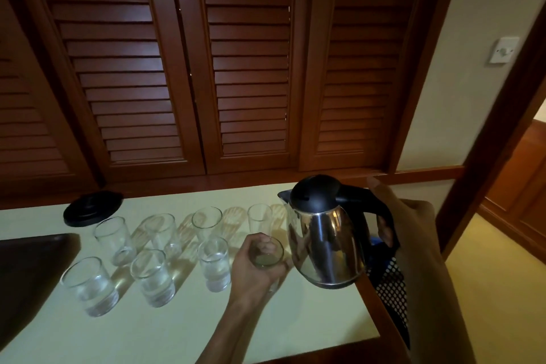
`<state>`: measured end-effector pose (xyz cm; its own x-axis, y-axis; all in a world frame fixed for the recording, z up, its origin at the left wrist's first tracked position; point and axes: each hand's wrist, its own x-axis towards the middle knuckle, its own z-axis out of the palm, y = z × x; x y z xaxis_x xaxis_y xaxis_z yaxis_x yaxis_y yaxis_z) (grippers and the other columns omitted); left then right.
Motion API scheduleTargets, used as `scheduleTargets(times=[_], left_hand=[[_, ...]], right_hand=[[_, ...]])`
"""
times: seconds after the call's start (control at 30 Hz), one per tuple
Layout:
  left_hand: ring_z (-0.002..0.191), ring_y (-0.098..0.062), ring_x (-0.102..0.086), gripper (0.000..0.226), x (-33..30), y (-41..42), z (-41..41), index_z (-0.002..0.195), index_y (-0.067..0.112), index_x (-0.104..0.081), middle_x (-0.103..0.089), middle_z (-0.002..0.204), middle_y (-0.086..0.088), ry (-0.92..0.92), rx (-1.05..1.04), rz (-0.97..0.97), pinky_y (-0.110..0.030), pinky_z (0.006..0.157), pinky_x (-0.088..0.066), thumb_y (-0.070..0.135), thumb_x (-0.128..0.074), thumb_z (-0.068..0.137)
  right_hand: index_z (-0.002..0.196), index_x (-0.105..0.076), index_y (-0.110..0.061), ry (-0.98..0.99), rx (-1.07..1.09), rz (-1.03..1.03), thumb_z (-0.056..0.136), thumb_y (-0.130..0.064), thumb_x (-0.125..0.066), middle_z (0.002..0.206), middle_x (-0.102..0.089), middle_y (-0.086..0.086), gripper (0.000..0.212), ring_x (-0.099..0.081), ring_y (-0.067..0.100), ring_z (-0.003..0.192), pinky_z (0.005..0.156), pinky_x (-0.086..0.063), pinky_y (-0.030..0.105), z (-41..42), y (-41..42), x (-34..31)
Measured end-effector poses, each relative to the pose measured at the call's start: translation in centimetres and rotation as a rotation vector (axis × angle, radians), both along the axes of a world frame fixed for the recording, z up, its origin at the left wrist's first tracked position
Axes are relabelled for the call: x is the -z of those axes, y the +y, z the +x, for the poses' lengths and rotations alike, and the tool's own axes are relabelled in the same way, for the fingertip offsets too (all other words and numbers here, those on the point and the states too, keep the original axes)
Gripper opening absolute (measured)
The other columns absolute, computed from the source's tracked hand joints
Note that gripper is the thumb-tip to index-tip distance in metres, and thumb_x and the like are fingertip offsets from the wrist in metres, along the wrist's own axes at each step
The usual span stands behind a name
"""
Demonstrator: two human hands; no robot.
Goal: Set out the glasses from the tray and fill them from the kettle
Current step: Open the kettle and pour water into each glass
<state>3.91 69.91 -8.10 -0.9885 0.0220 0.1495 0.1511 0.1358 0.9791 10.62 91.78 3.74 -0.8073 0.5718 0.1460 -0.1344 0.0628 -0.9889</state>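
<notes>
Several clear glasses stand in two rows on the pale tabletop (177, 331). The three front ones, such as the front left glass (90, 285), hold water. My left hand (255, 270) is wrapped around another glass (266, 253) at the right end of the front row. My right hand (413, 230) grips the black handle of a steel kettle (325, 245) with a black lid, held upright just above the table's right end, right beside the held glass. Its spout points left.
A dark tray (26, 269) lies at the left edge. The black kettle base (93, 207) sits at the back left. Louvered wooden doors (248, 68) stand behind the table. The table's right edge is near an open doorway (520, 201).
</notes>
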Motion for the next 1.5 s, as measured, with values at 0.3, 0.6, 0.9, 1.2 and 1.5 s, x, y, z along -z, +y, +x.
scheduleTargets(times=[0.3,0.6,0.9,1.2,1.5], left_hand=[[0.086,0.006,-0.064,0.064,-0.9,-0.9,0.7,0.107,0.011,-0.059,-0.067,0.104,-0.004,0.034,0.047,-0.012,-0.006,0.07,-0.05,0.007,-0.097,0.057],[0.115,0.007,-0.052,0.042,-4.3,-1.0,-0.7,0.094,0.033,-0.053,-0.057,0.113,0.014,0.163,-0.148,-0.141,-0.015,0.093,-0.039,0.054,-0.075,0.065],[0.119,-0.022,-0.052,0.086,-5.1,0.1,-10.1,0.141,0.02,-0.039,-0.051,0.132,-0.008,-0.217,0.127,-0.68,-0.031,0.094,-0.043,0.017,-0.089,0.07],[0.086,-0.014,-0.063,0.036,-4.5,0.4,-12.7,0.082,0.027,-0.064,-0.067,0.09,0.004,-0.276,0.121,-0.819,-0.02,0.068,-0.049,0.025,-0.094,0.064],[0.09,-0.017,-0.071,0.036,-8.4,0.0,-10.9,0.086,0.002,-0.068,-0.076,0.091,-0.008,-0.058,-0.023,-0.135,-0.019,0.077,-0.055,0.01,-0.095,0.063]], right_hand=[[0.049,-0.05,-0.003,0.009,0.091,-0.027,0.069,-0.061,-0.073,0.039,-0.044,0.005,0.065,-0.036,0.015,0.031,0.048,-0.043,0.025,-0.7,-1.3,0.5],[0.047,-0.055,-0.007,0.022,0.001,-0.083,0.06,-0.065,-0.079,0.038,-0.045,0.005,0.064,-0.034,0.015,0.029,0.04,-0.035,0.025,-2.6,1.2,1.0],[0.05,-0.056,-0.017,-0.015,-0.132,-0.052,0.077,-0.049,-0.081,0.043,-0.046,0.004,0.049,-0.038,0.016,0.036,0.04,-0.031,0.023,-6.7,5.3,0.2],[0.05,-0.061,-0.017,0.019,-0.25,-0.081,0.077,-0.047,-0.082,0.045,-0.047,0.004,0.046,-0.038,0.014,0.035,0.036,-0.03,0.019,-9.2,6.9,-1.1],[0.044,-0.059,-0.018,0.049,-0.326,-0.057,0.079,-0.048,-0.081,0.043,-0.048,0.001,0.051,-0.04,0.014,0.035,0.037,-0.033,0.021,-10.7,7.7,-4.5]])
